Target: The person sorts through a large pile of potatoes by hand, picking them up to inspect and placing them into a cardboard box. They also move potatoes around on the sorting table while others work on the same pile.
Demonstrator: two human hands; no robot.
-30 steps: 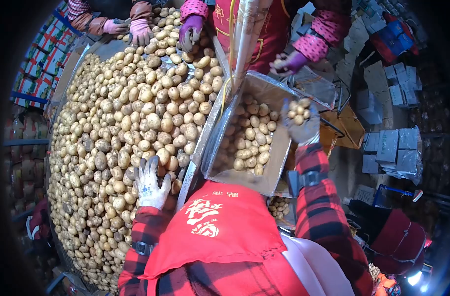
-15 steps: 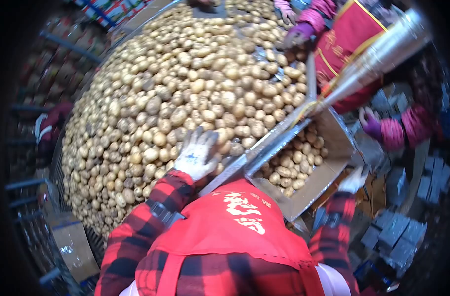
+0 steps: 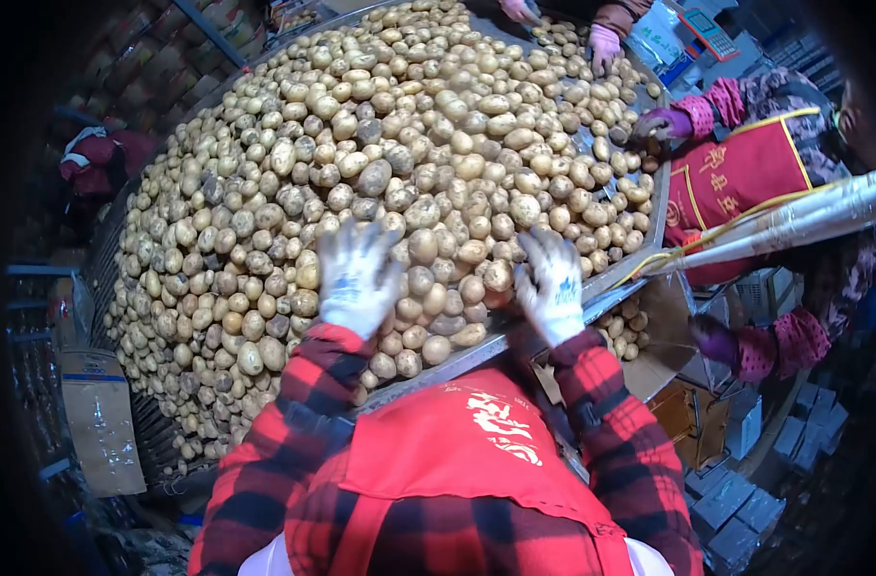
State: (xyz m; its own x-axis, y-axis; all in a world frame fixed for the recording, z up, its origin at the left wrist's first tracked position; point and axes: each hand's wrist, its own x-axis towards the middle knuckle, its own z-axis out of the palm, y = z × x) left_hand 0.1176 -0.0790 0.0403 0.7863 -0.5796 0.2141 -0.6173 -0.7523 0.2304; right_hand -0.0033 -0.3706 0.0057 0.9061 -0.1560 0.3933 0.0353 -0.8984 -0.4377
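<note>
A broad heap of potatoes (image 3: pixel 294 211) covers the sorting table, some pale yellow, others dark with soil. My left hand (image 3: pixel 358 280), in a white glove with soiled grey fingers, lies on the heap with its fingers spread, holding nothing that I can see. On the near right of the heap is my right hand (image 3: pixel 556 283), gloved the same way. Its fingers are apart and rest against the potatoes, close to an orange-tinged potato (image 3: pixel 498 276). Several potatoes lie between my two hands.
The table's metal edge (image 3: pixel 448 370) runs in front of my red apron. Below it at right stands a cardboard box (image 3: pixel 654 355) with potatoes, beside a wrapped pole (image 3: pixel 793 216). Co-workers' gloved hands (image 3: pixel 661 125) work at the far right. Flattened cardboard (image 3: pixel 97 422) stands at left.
My right hand has moved from beside the cardboard box onto the potatoes at the table's near edge. My left hand stays on the heap. The view has shifted.
</note>
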